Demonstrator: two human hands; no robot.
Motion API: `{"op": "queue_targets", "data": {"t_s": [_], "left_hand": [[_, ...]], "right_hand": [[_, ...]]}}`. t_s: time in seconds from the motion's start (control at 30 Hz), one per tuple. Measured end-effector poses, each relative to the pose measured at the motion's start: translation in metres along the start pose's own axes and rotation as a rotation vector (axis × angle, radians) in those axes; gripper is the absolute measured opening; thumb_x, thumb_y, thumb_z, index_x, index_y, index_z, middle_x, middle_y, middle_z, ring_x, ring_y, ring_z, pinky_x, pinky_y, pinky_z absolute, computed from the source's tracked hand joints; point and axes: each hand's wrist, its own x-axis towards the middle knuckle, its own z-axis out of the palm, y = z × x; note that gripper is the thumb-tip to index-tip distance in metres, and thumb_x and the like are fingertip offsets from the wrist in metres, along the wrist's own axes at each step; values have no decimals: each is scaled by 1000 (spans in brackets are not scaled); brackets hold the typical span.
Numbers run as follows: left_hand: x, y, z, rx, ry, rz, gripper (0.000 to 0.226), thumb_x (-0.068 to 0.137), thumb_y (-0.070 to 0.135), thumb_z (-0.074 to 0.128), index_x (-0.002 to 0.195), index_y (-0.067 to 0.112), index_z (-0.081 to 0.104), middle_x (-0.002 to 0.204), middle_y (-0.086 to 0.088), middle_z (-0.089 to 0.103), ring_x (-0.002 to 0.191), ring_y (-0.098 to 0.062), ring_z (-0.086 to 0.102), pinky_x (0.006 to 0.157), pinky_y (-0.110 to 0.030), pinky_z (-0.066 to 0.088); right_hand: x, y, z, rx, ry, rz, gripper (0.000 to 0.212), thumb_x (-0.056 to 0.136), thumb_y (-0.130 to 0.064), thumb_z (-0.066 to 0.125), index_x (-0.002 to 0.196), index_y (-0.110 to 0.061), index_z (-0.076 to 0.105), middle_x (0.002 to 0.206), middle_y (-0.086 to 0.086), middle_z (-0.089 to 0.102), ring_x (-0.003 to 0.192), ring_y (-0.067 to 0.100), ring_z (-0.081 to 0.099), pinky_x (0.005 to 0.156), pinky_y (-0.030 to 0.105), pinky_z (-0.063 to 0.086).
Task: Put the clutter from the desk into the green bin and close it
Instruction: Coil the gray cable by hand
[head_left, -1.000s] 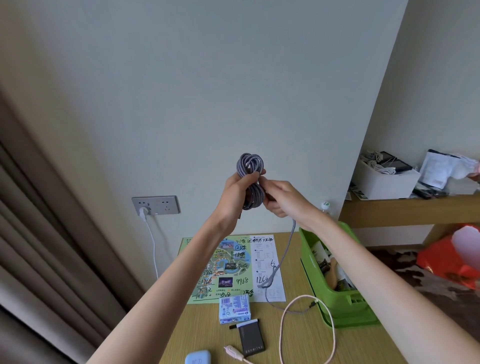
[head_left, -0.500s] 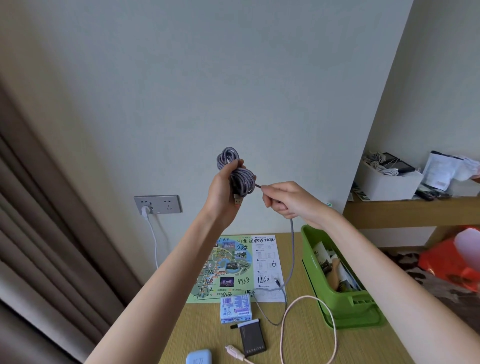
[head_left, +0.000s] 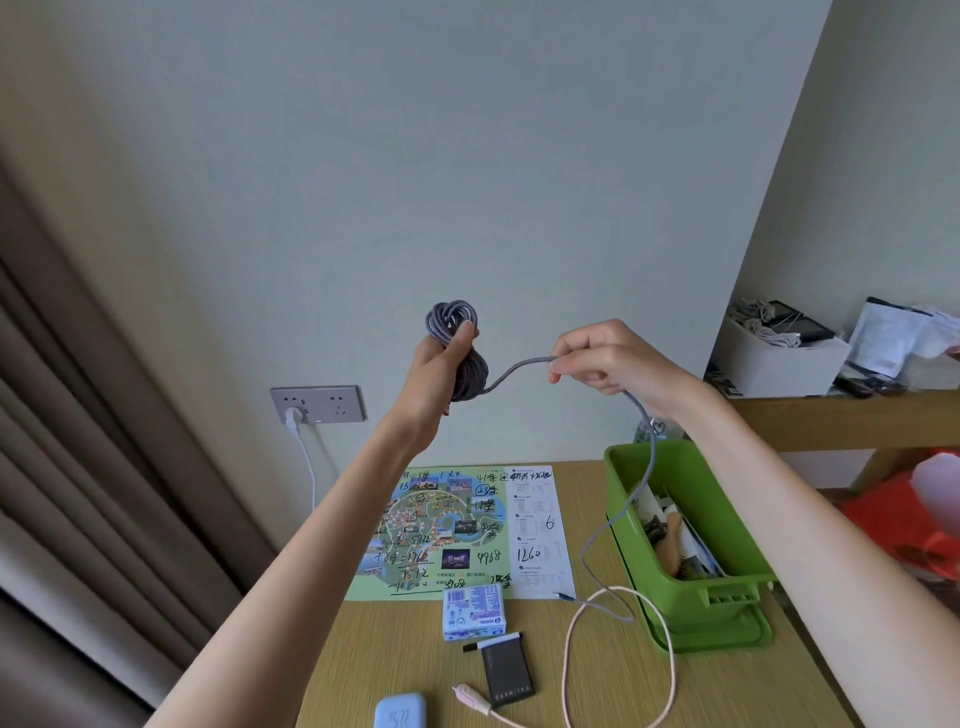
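My left hand (head_left: 441, 371) grips a coiled bundle of grey braided cable (head_left: 470, 364), held up in front of the wall. My right hand (head_left: 605, 358) pinches the free length of that same cable to the right of the coil. From there the cable hangs down past the open green bin (head_left: 727, 592) to the desk, ending by the paper map (head_left: 452, 525). The bin sits on its lid at the right of the desk and holds several items. A pink cable (head_left: 670, 654), a tissue pack (head_left: 474, 610), a dark pouch (head_left: 506, 673) and a blue case (head_left: 400, 714) lie on the desk.
A wall socket (head_left: 317, 402) with a white plug is at the left, next to beige curtains (head_left: 78, 467). A wooden shelf (head_left: 831, 415) at the right carries a white box (head_left: 774, 364) and papers. A red bag (head_left: 914, 519) lies on the floor beyond the bin.
My hands have moved apart: the right hand slid rightward along the cable, drawing out a straight span from the coil. The loose cable end on the desk shifted right toward the bin.
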Motion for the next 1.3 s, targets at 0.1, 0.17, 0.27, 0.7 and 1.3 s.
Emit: {"op": "queue_targets", "data": {"t_s": [0.1, 0.17, 0.27, 0.7, 1.3], "left_hand": [[-4, -3, 1, 183, -94, 53, 37, 100, 39, 46, 116, 7, 54, 99, -2, 51, 89, -12, 49, 66, -22, 40], [-8, -4, 4, 268, -169, 99, 26, 101, 36, 45, 107, 12, 52, 91, -2, 48, 70, 0, 46, 48, -10, 36], [-16, 0, 11, 332, -273, 106, 30, 101, 39, 44, 101, 10, 51, 71, 6, 39, 47, 5, 37, 39, -5, 27], [-38, -2, 37, 318, -590, -45, 21, 97, 24, 53, 109, 12, 65, 90, 5, 58, 84, -7, 53, 73, -12, 41], [-25, 5, 32, 2, -244, 102, 21, 90, 32, 60, 90, 12, 55, 74, -5, 38, 69, -18, 35, 61, -32, 25]], "right_hand": [[1, -5, -2, -45, 19, -8, 16, 87, -8, 61, 73, -7, 68, 45, -10, 33, 42, 7, 23, 41, 17, 19], [2, -6, -2, -90, 52, -24, 17, 88, -10, 62, 72, -9, 68, 42, -14, 37, 39, 3, 30, 40, 12, 24], [4, -9, -3, -119, 66, -75, 16, 90, -8, 63, 74, -7, 68, 41, -19, 48, 40, -6, 47, 42, 3, 32], [13, 2, 0, -78, 88, -126, 27, 76, -29, 81, 74, -6, 66, 61, 9, 56, 59, 13, 47, 61, 21, 36], [5, 33, 31, 387, 12, 18, 45, 102, -40, 42, 69, -13, 57, 53, 1, 32, 39, 10, 21, 36, 20, 16]]}}
